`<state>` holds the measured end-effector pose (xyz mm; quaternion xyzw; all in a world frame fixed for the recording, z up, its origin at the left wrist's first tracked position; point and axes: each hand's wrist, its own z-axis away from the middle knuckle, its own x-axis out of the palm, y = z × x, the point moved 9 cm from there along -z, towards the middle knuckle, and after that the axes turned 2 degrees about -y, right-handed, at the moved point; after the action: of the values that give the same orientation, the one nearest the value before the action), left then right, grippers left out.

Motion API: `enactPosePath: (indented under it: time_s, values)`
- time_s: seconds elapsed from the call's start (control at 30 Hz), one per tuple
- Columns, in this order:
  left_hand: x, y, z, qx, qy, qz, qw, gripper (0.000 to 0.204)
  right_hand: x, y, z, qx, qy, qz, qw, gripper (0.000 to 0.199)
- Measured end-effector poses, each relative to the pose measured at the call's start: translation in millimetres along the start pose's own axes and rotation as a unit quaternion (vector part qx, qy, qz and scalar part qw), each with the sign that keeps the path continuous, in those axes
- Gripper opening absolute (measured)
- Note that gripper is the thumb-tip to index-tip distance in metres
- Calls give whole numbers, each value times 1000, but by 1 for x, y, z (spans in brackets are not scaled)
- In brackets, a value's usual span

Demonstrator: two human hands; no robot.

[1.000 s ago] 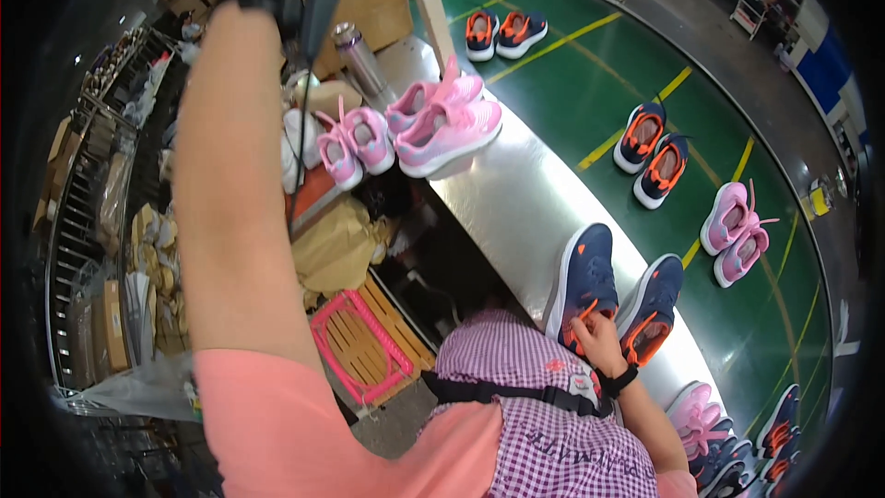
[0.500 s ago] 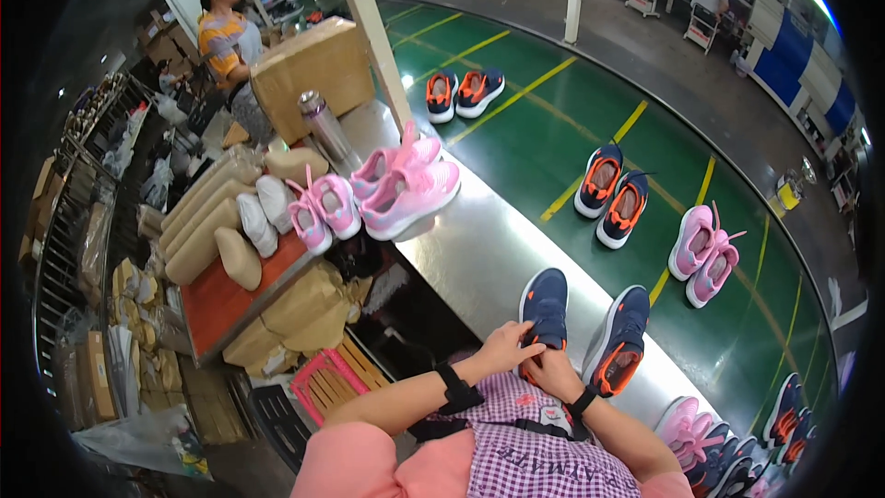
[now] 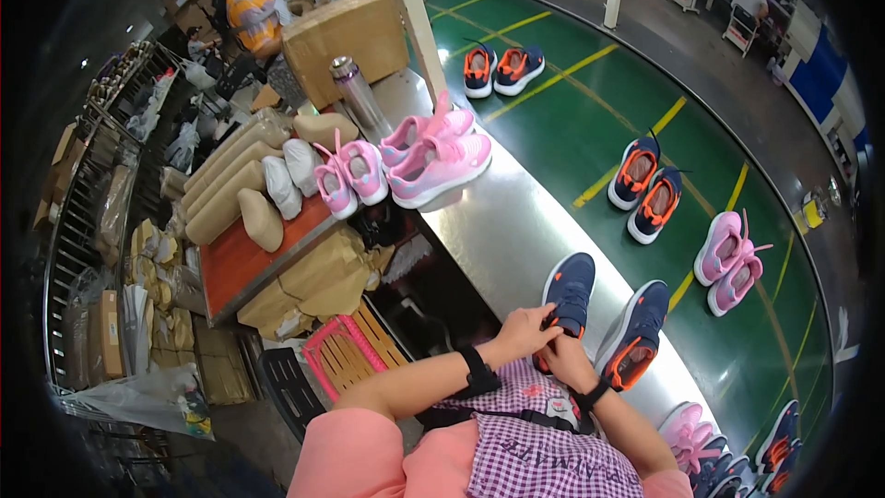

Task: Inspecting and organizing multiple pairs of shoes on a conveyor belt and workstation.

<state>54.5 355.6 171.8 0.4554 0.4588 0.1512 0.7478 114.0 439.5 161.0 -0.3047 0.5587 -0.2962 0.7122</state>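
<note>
1. Navy shoe [image 3: 572, 281] in front of you: it rests on the metal bench [image 3: 512, 217], toe pointing away, opening toward you. Whether its heel overhangs the near edge, you cannot tell; if it does, nudge it further in for a firmer base.
2. To the far left, the pink shoes [image 3: 452, 169] stand well apart from your work. Leave them there, so your left elbow has free room.
3. Your left hand [image 3: 524, 334] touches the shoe's left side by the opening, fingers bent in close to the tongue. What they pinch, if anything, is hidden. A light hold should serve best; hard pulling could crease the upper.
4. Your right hand [image 3: 569, 361] meets it at the heel end, fingertips tucked from sight at the collar, so its grip cannot be told either. Let this hand brace the heel while the left does the finer work, and stop the two from crowding each other.
5. Just to the right lies the matching shoe [image 3: 643, 309], untouched, orange lining showing. Mind your right wrist beside it; a knock could turn it.
6. Farther right, the pink pair [image 3: 728, 263] sits on the green surface [image 3: 562, 129], beyond your reach of work.
</note>
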Motion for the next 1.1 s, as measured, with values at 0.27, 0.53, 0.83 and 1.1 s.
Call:
enactPosePath:
  time_s: [0.27,0.53,0.83,1.1]
  values:
    - [1,6,8,55,13,-99,993,52,-112,2,96,53,149,164,974,20]
    - [9,16,-9,69,1,-124,990,52,-73,24,85,45,124,236,963,52]
    - [72,57,11,122,-18,-161,979,51,-52,24,126,-7,118,214,970,49]
    - [55,107,17,169,34,-227,959,48,-54,28,114,46,106,262,958,50]
